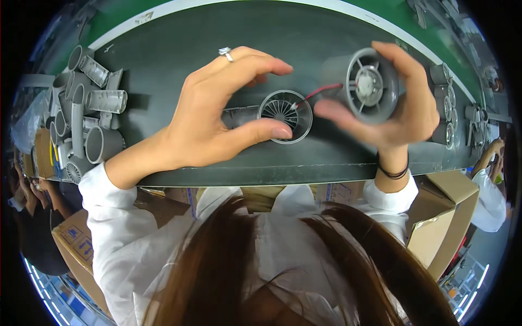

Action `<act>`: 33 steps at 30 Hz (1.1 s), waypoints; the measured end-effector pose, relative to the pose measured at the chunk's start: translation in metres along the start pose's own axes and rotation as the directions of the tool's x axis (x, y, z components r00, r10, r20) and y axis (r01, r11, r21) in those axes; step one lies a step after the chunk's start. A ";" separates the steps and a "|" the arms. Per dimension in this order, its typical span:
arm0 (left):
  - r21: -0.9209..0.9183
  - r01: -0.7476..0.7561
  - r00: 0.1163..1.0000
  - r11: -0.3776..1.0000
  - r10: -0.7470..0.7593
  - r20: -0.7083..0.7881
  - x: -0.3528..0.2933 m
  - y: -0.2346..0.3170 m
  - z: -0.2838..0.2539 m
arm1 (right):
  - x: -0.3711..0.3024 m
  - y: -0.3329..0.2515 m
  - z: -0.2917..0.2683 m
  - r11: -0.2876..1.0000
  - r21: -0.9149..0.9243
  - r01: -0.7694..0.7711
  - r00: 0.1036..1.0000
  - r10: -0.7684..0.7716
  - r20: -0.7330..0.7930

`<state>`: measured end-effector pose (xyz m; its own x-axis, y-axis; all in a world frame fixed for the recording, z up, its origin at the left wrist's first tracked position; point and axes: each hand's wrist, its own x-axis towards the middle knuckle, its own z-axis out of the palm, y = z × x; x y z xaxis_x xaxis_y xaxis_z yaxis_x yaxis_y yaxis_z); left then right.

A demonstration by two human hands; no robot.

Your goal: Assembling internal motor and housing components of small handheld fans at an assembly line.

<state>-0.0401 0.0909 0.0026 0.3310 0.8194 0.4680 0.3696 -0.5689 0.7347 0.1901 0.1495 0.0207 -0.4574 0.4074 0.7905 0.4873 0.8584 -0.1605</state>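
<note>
Holding the grey fan unit (pixel 368 84) right of centre in the frame, the R hand (pixel 410 117) has its fingers closed around the outer wall, w/ the spoked end turned to the camera; this hand & unit are a bit blurred. The L hand (pixel 204 103), left of centre, has fingers curved & wide apart, w/ the thumb over the near rim of the round grey housing (pixel 280 111). Whether this thumb touches it, I can't tell.

The housing lies at mid-frame on the dark tabletop (pixel 244 27), its grille visible inside. A red wire (pixel 321 91) runs from the unit to a small white connector (pixel 294 106), which shows over the housing opening.

Possible trouble, in my judgement: if the R hand pulls away too far, the wire may go tight & strain its joint. If unit & housing come together w/ wire loose, it could be pinched at the rim. Also, w/o firm L grip, the housing may slide or turn.
</note>
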 end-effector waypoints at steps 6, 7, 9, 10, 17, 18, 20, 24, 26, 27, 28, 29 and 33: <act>-0.016 -0.064 0.998 0.998 0.064 0.004 -0.009 -0.001 0.011 | -0.010 -0.015 0.013 0.990 0.140 0.013 0.999 -0.018 0.037; -0.020 -0.063 0.998 0.998 0.062 -0.005 -0.010 -0.001 0.011 | -0.010 -0.015 0.013 0.990 0.141 0.017 0.999 -0.024 0.044; -0.029 -0.085 0.996 0.996 0.084 -0.037 -0.010 0.000 0.010 | -0.011 -0.016 0.012 0.970 0.242 -0.033 0.995 0.010 0.096; -0.030 -0.085 0.996 0.996 0.084 -0.041 -0.010 0.001 0.008 | -0.012 -0.018 0.011 0.970 0.242 -0.031 0.995 0.007 0.099; -0.312 0.009 0.993 0.950 0.028 0.113 -0.013 -0.004 -0.001 | -0.017 -0.027 0.002 0.937 0.333 -0.107 0.987 0.059 0.151; -0.434 0.071 0.992 0.898 -0.017 0.126 -0.014 -0.005 0.000 | -0.018 -0.026 0.002 0.938 0.329 -0.112 0.985 0.062 0.158; -0.511 0.127 0.987 0.850 -0.059 0.148 -0.014 -0.004 0.000 | -0.019 -0.025 0.001 0.941 0.316 -0.121 0.984 0.072 0.163; -0.640 0.222 0.972 0.736 -0.115 0.205 -0.013 -0.003 -0.002 | -0.020 -0.024 0.000 0.948 0.305 -0.094 0.986 0.045 0.163; -0.632 0.237 0.967 0.738 -0.115 0.228 -0.014 -0.004 -0.004 | -0.019 -0.024 0.000 0.948 0.300 -0.103 0.984 0.054 0.169; -0.626 0.251 0.962 0.738 -0.119 0.246 -0.014 -0.004 -0.005 | -0.018 -0.024 0.001 0.954 0.288 -0.078 0.988 0.036 0.150; -0.624 0.253 0.961 0.739 -0.119 0.249 -0.014 -0.003 -0.005 | -0.018 -0.023 0.002 0.959 0.278 -0.053 0.991 0.017 0.131; -0.640 0.273 0.958 0.719 -0.143 0.247 -0.014 -0.002 -0.004 | -0.018 -0.023 0.003 0.959 0.279 -0.055 0.991 0.019 0.129; -0.657 0.299 0.952 0.692 -0.167 0.258 -0.015 -0.001 -0.003 | -0.015 -0.025 0.006 0.960 0.280 -0.015 0.993 -0.020 0.119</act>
<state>-0.0482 0.0797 -0.0036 0.4774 0.8565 0.1963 -0.2157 -0.1023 0.9711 0.1800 0.1236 0.0098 -0.5522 0.4247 0.7174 0.2663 0.9053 -0.3309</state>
